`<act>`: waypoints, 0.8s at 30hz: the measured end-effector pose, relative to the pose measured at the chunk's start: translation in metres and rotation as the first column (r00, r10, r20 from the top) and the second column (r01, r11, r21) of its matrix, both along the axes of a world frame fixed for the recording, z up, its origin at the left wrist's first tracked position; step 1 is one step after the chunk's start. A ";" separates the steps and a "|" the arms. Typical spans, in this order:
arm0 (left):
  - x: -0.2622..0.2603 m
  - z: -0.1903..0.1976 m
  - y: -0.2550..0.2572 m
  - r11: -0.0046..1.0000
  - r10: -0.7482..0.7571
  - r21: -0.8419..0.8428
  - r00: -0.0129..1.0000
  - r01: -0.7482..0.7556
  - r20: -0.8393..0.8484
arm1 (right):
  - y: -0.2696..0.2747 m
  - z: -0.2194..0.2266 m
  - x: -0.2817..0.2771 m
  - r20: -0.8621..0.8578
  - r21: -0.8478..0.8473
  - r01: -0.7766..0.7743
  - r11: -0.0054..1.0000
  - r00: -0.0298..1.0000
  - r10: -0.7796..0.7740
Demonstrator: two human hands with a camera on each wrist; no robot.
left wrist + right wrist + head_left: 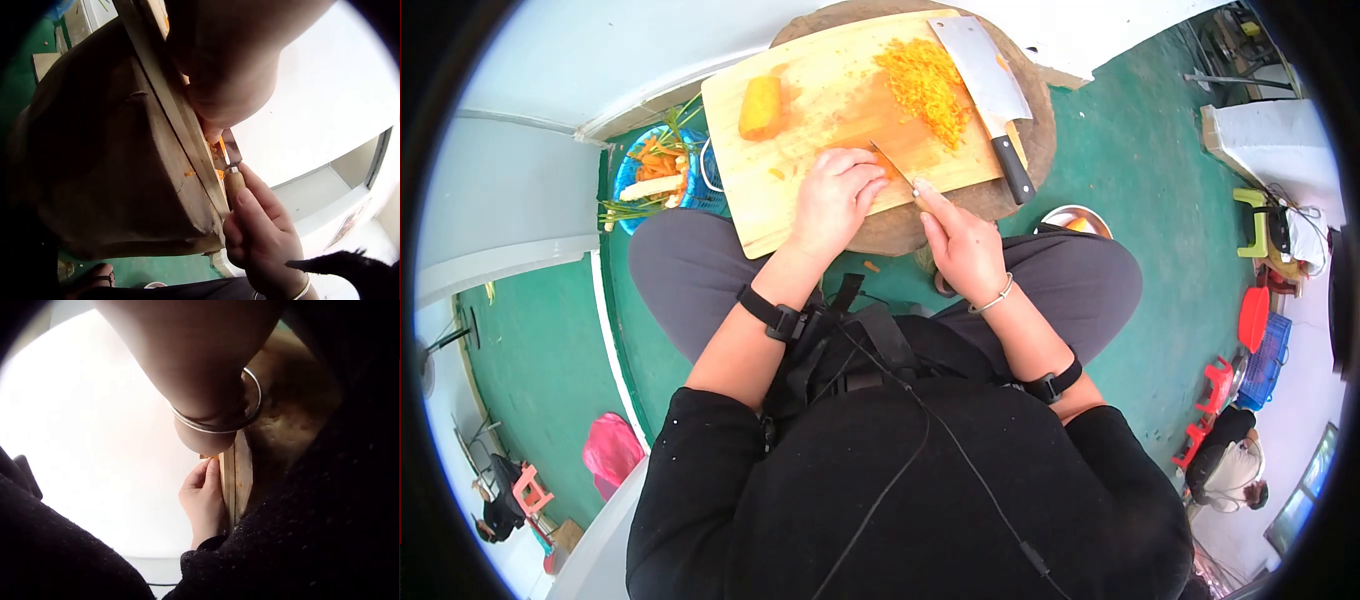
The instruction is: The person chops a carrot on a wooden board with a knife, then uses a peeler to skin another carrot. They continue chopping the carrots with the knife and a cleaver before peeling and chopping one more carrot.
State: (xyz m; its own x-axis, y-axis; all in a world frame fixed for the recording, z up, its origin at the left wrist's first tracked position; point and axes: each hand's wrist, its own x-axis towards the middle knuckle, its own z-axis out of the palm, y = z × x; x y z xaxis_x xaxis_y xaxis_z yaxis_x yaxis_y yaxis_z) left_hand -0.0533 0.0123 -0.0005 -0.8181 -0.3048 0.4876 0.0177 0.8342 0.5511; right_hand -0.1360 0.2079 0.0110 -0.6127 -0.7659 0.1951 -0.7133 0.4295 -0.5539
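Note:
My right hand (967, 250) grips the wooden handle of a small knife (895, 167), its blade pointing toward the far left over the cutting board (730, 190). In the left wrist view the knife's blade (232, 147) stands beside orange carrot bits. Close to the blade, my left hand (835, 197) has its fingers bent at the board, pinching a small carrot piece (213, 457) mostly hidden by the fingertips. A thick carrot chunk (761, 108) lies at the board's left. Finely chopped carrot (922, 88) is heaped at the far right.
A cleaver (990, 80) lies along the board's right edge, its black handle toward me. The board rests on a wooden stump (1040, 120). A blue basket (625, 180) of vegetable scraps stands left; a bowl (1055, 213) sits on the floor at right.

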 end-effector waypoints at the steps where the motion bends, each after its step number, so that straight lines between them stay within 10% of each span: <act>1: 0.000 0.000 0.001 1.000 -0.003 0.004 1.000 0.003 -0.001 | 0.000 0.000 0.001 -0.021 -0.015 0.001 1.000 1.000 -0.001; 24: -0.002 0.001 0.001 1.000 0.000 0.012 1.000 0.000 -0.031 | 0.009 0.002 0.004 -0.055 -0.056 -0.016 0.998 0.998 0.013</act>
